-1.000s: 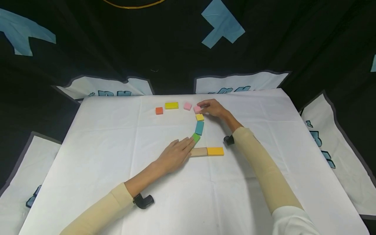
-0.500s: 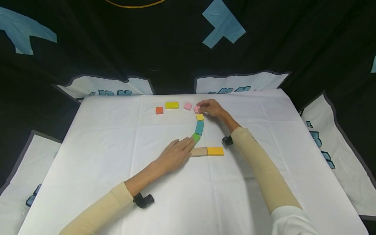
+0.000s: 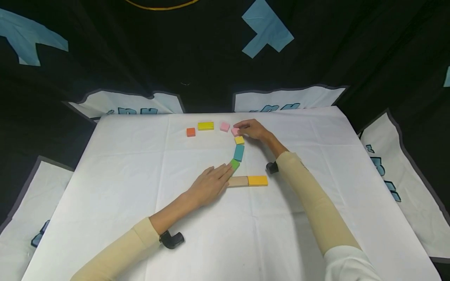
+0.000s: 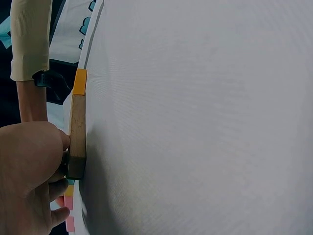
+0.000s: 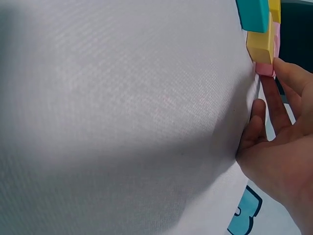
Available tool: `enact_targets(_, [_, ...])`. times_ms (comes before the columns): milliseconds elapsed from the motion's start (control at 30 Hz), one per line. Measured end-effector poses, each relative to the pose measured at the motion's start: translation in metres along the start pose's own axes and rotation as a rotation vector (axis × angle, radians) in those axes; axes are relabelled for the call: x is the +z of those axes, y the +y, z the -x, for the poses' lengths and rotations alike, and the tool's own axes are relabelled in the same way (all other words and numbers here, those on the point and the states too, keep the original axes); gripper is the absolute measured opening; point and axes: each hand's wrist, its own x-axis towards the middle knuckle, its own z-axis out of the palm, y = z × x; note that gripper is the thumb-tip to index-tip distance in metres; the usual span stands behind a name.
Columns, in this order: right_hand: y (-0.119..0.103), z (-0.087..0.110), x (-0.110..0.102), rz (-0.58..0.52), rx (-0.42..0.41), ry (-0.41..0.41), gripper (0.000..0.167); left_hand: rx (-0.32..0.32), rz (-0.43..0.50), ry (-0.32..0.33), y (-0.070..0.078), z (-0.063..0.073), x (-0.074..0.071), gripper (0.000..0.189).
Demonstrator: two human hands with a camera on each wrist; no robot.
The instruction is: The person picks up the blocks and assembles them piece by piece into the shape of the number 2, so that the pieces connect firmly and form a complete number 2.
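My right hand (image 3: 254, 129) pinches a small pink block (image 3: 234, 132) between thumb and fingers at the far end of a curved row. In the right wrist view this pink block (image 5: 264, 69) sits right by a yellow block (image 5: 259, 46). From there the row bends toward me through a teal block (image 3: 238, 153) to a green block (image 3: 234, 164). With fingers extended, my left hand (image 3: 210, 184) rests its fingertips on the green block, partly covering it. Beside that hand lies a plain wooden block (image 3: 238, 181), end to end with an amber block (image 3: 258, 180).
Beyond the row, a second pink block (image 3: 224, 127), a long yellow block (image 3: 205, 126) and an orange block (image 3: 190, 132) lie spaced apart toward the left. A white cloth (image 3: 105, 187) covers the table, and dark curtains (image 3: 211, 58) hang behind its far edge.
The pink block in my right hand has shifted very slightly left along with the fingers. My left hand stays where it was on the green block.
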Motion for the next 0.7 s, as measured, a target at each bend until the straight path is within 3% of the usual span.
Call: enact_targets(700, [0.0014, 0.0007, -0.0014, 0.003, 0.011, -0.040, 0.031, 0.006, -0.011, 0.010, 0.0004, 0.0002, 0.0001, 0.054])
